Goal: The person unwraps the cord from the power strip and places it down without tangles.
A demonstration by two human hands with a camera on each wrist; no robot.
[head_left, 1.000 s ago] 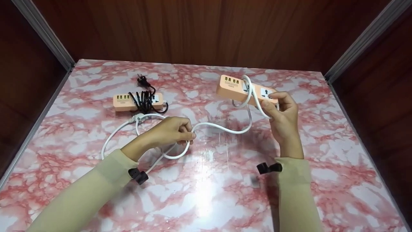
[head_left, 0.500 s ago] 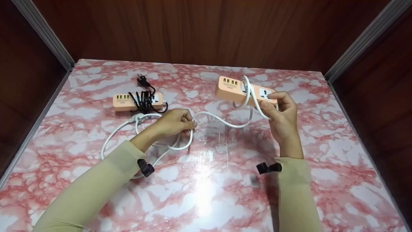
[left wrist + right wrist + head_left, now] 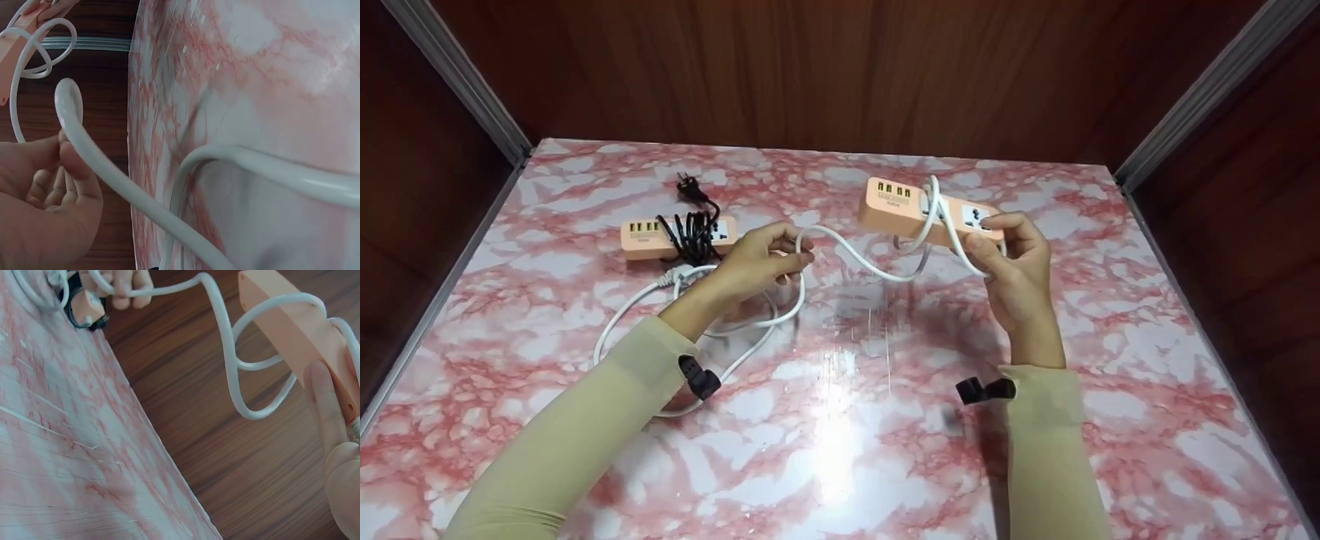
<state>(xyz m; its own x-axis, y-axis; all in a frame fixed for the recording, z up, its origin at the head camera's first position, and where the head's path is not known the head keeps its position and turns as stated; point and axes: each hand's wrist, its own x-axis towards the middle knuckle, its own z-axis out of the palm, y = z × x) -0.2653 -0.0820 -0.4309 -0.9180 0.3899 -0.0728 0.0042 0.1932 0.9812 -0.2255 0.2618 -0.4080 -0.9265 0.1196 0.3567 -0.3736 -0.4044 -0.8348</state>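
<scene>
My right hand (image 3: 1020,277) grips the right end of an orange power strip (image 3: 894,208), raised above the table, its USB ports and sockets facing up. A white cord (image 3: 877,271) loops loosely around the strip's middle and sags leftward. My left hand (image 3: 757,262) pinches that cord between thumb and fingers; the left wrist view shows the cord (image 3: 129,194) bending at the fingertips. The rest of the cord lies in loose loops under and beside my left forearm. Its white plug (image 3: 679,274) rests on the table, partly hidden behind the left hand.
A second orange power strip (image 3: 645,241), wound with black cord (image 3: 690,236), lies at the back left. Its black plug (image 3: 688,187) points toward the back. The marbled table (image 3: 840,420) is enclosed by brown wood panels (image 3: 825,75) behind and at the sides.
My left hand has moved away from me, lifting the pinched white cord and drawing its loops along. The right hand and the power strip it holds have barely shifted, slightly leftward.
</scene>
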